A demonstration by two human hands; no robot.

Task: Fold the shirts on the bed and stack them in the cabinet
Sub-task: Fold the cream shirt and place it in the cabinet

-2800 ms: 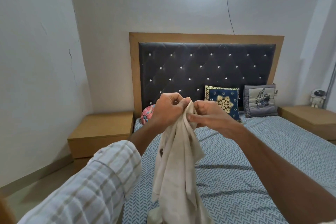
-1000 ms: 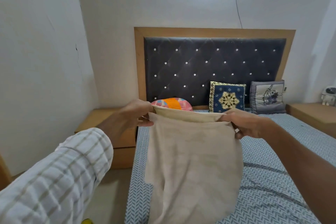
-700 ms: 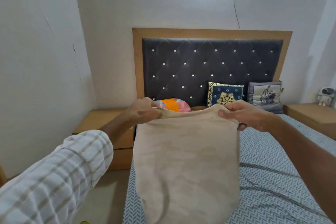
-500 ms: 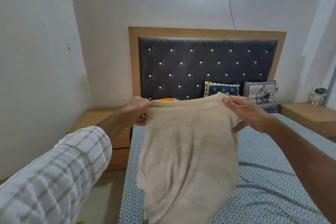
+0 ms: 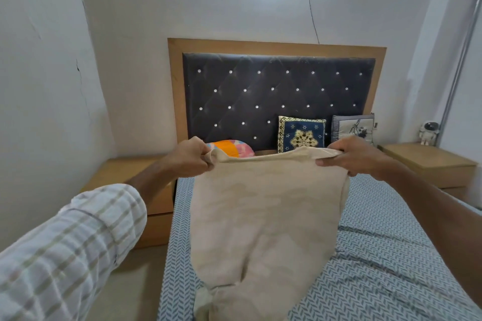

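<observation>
Shirt (image 5: 263, 229) top edge clenched between left hand (image 5: 191, 157) and right hand (image 5: 357, 157) fingers, above bed (image 5: 391, 268).

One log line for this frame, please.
phase: spreading shirt | left hand: grips top edge | right hand: grips top edge | shirt: hanging over bed | folded: no

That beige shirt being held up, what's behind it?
Behind the beige shirt you can see the patterned bed sheet at both sides, and a colourful pillow and blue cushion above its top edge. The middle of the bed is covered, so anything there is hidden.
</observation>
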